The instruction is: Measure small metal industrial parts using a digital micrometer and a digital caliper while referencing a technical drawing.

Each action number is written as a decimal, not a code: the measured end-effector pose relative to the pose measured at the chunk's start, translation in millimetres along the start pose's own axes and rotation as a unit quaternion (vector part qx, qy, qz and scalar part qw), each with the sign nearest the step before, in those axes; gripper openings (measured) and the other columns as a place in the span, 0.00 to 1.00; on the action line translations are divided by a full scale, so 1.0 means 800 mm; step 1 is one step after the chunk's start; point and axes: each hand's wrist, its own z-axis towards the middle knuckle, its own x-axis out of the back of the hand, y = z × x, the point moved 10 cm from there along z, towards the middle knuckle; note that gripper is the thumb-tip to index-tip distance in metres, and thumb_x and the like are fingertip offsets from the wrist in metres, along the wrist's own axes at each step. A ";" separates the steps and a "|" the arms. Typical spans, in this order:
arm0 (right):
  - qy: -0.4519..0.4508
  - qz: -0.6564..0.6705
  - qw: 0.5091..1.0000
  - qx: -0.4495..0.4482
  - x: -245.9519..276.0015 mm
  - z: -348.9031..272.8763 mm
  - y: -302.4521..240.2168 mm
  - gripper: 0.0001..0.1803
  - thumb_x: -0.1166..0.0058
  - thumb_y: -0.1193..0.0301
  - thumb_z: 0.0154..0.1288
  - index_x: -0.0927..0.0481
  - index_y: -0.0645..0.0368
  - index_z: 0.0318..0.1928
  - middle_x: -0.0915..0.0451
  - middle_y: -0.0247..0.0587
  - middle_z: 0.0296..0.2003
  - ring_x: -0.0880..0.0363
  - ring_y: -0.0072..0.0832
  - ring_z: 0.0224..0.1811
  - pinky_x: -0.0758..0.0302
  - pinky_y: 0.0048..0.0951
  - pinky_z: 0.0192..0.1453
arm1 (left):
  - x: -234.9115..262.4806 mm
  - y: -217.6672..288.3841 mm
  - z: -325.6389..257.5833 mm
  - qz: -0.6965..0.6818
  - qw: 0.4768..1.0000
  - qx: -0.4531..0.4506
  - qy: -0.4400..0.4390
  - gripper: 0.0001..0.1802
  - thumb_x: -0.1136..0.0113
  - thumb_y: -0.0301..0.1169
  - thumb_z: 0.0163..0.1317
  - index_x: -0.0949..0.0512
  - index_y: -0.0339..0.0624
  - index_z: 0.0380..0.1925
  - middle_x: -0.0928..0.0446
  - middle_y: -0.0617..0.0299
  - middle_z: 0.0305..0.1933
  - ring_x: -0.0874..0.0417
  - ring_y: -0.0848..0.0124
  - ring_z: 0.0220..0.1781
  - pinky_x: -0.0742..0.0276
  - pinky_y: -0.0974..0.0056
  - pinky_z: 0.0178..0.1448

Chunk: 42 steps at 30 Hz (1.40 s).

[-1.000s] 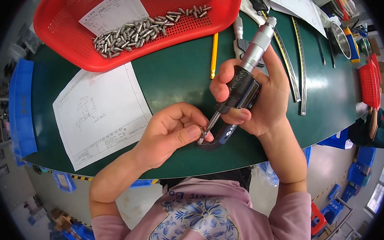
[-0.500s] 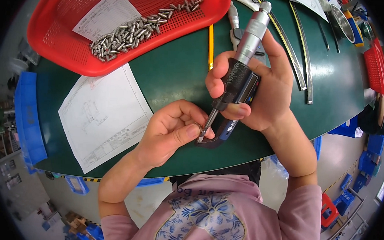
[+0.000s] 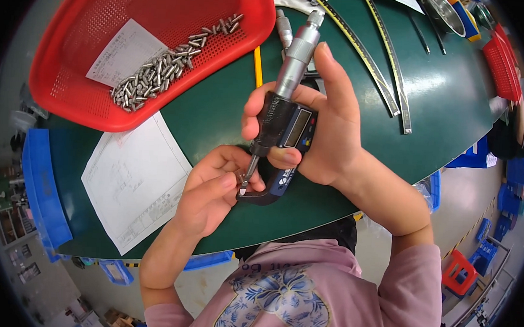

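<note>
My right hand [image 3: 326, 125] grips a digital micrometer [image 3: 282, 120] by its black frame, the silver thimble pointing up and away. My left hand [image 3: 213, 190] pinches a small metal pin [image 3: 241, 179] between thumb and fingers and holds it in the micrometer's jaw, against the spindle tip. Both hands hover above the green table [image 3: 217, 111]. A red mesh basket [image 3: 87, 101] at the upper left holds several similar metal pins [image 3: 160, 69] and a paper slip [image 3: 122, 52].
A white drawing sheet [image 3: 133, 180] lies on the table left of my hands. A yellow pencil [image 3: 257, 65], long steel rulers [image 3: 380, 57], another red basket [image 3: 504, 63] and a metal bowl [image 3: 445, 10] sit farther back. Blue bins [image 3: 41, 187] stand beside the table.
Both hands with the micrometer sit slightly lower and more to the left in the picture; the left hand keeps the pin in the jaw.
</note>
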 end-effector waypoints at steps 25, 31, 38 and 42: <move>0.019 0.010 0.999 0.031 0.004 -0.001 -0.004 0.38 0.78 0.38 0.58 0.27 0.62 0.30 0.27 0.46 0.24 0.41 0.23 0.07 0.45 0.19 0.11 | 0.046 0.177 0.013 0.641 0.631 -0.337 0.278 0.03 0.49 0.20 0.52 0.29 0.36 0.28 0.29 0.61 0.30 0.27 0.73 0.35 0.31 0.71 0.39; 0.002 0.009 0.999 0.039 -0.001 -0.002 -0.007 0.39 0.78 0.38 0.58 0.28 0.63 0.30 0.27 0.46 0.24 0.41 0.22 0.09 0.44 0.19 0.12 | 0.011 0.190 0.045 0.766 0.478 -0.375 0.208 0.06 0.43 0.20 0.42 0.27 0.39 0.23 0.30 0.58 0.34 0.28 0.61 0.39 0.32 0.61 0.42; -0.016 0.002 0.999 0.031 -0.005 -0.004 -0.005 0.40 0.78 0.37 0.56 0.28 0.65 0.32 0.26 0.47 0.25 0.40 0.22 0.10 0.44 0.19 0.14 | -0.010 0.171 0.058 0.823 0.423 -0.362 0.111 0.06 0.42 0.21 0.42 0.26 0.39 0.24 0.29 0.59 0.36 0.28 0.60 0.41 0.34 0.59 0.46; -0.016 0.032 0.998 0.044 -0.002 -0.003 -0.013 0.36 0.79 0.42 0.60 0.29 0.63 0.31 0.27 0.46 0.25 0.41 0.23 0.09 0.44 0.20 0.13 | 0.008 0.123 0.040 0.500 0.825 -0.249 0.083 0.04 0.53 0.22 0.57 0.31 0.36 0.33 0.28 0.59 0.36 0.27 0.71 0.41 0.34 0.68 0.46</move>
